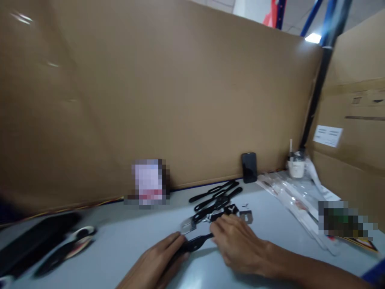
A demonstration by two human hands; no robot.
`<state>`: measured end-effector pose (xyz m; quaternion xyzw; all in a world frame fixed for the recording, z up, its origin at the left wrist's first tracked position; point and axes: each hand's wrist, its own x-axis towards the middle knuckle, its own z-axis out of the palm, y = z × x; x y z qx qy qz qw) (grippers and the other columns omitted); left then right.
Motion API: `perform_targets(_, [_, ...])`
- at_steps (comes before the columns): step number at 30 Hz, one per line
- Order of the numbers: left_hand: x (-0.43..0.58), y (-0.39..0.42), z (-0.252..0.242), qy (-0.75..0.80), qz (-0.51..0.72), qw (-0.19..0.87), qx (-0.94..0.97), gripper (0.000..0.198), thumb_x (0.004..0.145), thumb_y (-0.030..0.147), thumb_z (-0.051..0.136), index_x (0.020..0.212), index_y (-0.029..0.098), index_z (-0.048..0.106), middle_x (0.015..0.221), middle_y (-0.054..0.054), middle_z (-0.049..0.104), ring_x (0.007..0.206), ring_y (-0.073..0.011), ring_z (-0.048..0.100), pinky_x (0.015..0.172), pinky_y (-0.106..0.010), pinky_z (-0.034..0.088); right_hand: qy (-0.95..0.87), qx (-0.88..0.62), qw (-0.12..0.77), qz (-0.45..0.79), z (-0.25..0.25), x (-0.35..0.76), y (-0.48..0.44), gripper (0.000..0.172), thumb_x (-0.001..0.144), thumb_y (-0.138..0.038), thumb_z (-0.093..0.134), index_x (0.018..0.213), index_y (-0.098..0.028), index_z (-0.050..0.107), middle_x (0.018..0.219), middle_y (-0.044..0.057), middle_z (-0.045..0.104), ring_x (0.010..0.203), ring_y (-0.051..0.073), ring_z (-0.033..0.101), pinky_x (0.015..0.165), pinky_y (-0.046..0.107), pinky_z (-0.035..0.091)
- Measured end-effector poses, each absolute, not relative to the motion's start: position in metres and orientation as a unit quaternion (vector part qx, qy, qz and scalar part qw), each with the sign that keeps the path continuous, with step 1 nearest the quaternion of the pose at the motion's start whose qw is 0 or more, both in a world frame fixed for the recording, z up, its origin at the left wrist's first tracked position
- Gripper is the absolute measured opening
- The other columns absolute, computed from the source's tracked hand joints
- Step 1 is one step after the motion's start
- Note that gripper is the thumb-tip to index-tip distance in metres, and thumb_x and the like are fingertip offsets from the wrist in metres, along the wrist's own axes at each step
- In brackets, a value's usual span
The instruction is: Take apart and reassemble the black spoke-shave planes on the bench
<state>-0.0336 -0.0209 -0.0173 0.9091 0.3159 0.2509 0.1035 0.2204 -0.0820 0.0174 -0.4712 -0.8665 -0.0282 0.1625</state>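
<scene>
My left hand (159, 263) is closed round one end of a long black slotted strap piece (195, 243) low on the grey table. My right hand (237, 245) pinches the other end of the same piece, palm down, fingers together. Just beyond my fingers lies a heap of more black slotted pieces (218, 196) and a few small silver metal plates (247, 216). A silver plate (188, 226) lies by my left fingertips.
A tall cardboard wall (168, 100) closes the back of the table (120, 241). A black phone (249, 167) leans on it. Clear plastic bags (297, 200) and a small white bottle (296, 166) lie at right; dark blurred objects (51, 245) at left. Another carton (355, 132) stands at right.
</scene>
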Motion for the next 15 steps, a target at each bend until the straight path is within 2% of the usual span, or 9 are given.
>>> perform_targets(2, [-0.027, -0.028, -0.002, 0.354, 0.191, 0.167, 0.900, 0.031, 0.104, 0.043, 0.043, 0.096, 0.024, 0.066, 0.080, -0.004, 0.073, 0.069, -0.0219, 0.070, 0.064, -0.029, 0.052, -0.868, -0.452, 0.204, -0.034, 0.017, 0.222, -0.081, 0.014, 0.096, -0.011, 0.050, 0.100, -0.015, 0.063, 0.097, 0.012, 0.070, 0.091, 0.025, 0.062, 0.083, 0.040, 0.052])
perform_targets(5, [-0.018, -0.034, 0.014, 0.393, 0.176, 0.244, 0.869, 0.034, 0.102, 0.048, 0.045, 0.087, 0.021, 0.059, 0.069, -0.002, 0.062, 0.062, -0.0189, 0.059, 0.059, -0.029, 0.043, -0.862, -0.435, 0.258, -0.031, 0.014, 0.225, -0.076, 0.017, 0.099, -0.016, 0.048, 0.097, -0.016, 0.065, 0.096, 0.011, 0.069, 0.090, 0.026, 0.061, 0.085, 0.044, 0.052])
perform_targets(6, [-0.015, -0.035, 0.017, 0.403, 0.177, 0.300, 0.847, 0.036, 0.099, 0.053, 0.048, 0.083, 0.021, 0.057, 0.065, 0.000, 0.056, 0.059, -0.0167, 0.054, 0.056, -0.027, 0.041, -0.861, -0.428, 0.273, -0.040, 0.014, 0.227, -0.073, 0.018, 0.100, -0.018, 0.048, 0.097, -0.016, 0.066, 0.095, 0.011, 0.068, 0.090, 0.027, 0.061, 0.083, 0.044, 0.052])
perform_targets(8, [-0.010, -0.037, 0.020, 0.418, 0.182, 0.475, 0.753, 0.047, 0.090, 0.067, 0.055, 0.076, 0.023, 0.049, 0.057, 0.007, 0.042, 0.046, -0.0107, 0.037, 0.044, -0.024, 0.033, -0.849, -0.432, 0.298, -0.060, 0.016, 0.234, -0.063, 0.021, 0.102, -0.023, 0.049, 0.110, -0.016, 0.067, 0.103, 0.012, 0.068, 0.096, 0.029, 0.061, 0.086, 0.046, 0.052])
perform_targets(10, [-0.005, -0.039, 0.018, 0.415, 0.186, 0.611, 0.648, 0.052, 0.082, 0.073, 0.062, 0.080, 0.023, 0.048, 0.056, 0.010, 0.038, 0.042, -0.0082, 0.030, 0.039, -0.021, 0.028, -0.815, -0.454, 0.349, -0.088, 0.020, 0.245, -0.050, 0.027, 0.103, -0.028, 0.050, 0.124, -0.017, 0.064, 0.112, 0.014, 0.068, 0.103, 0.030, 0.061, 0.091, 0.048, 0.051])
perform_targets(13, [0.003, -0.045, 0.013, 0.418, 0.254, 0.672, 0.556, 0.055, 0.075, 0.073, 0.071, 0.081, 0.023, 0.048, 0.054, 0.011, 0.039, 0.040, -0.0073, 0.030, 0.034, -0.019, 0.025, -0.748, -0.515, 0.405, -0.110, 0.027, 0.269, -0.032, 0.027, 0.103, -0.025, 0.048, 0.120, -0.015, 0.066, 0.111, 0.016, 0.069, 0.106, 0.030, 0.063, 0.094, 0.044, 0.051])
perform_targets(15, [0.005, -0.049, 0.010, 0.414, 0.300, 0.670, 0.538, 0.057, 0.070, 0.071, 0.076, 0.081, 0.022, 0.050, 0.053, 0.011, 0.039, 0.040, -0.0066, 0.029, 0.033, -0.018, 0.024, -0.733, -0.563, 0.367, -0.105, 0.032, 0.287, -0.025, 0.022, 0.100, -0.020, 0.050, 0.105, -0.015, 0.070, 0.104, 0.015, 0.071, 0.103, 0.029, 0.065, 0.091, 0.041, 0.050])
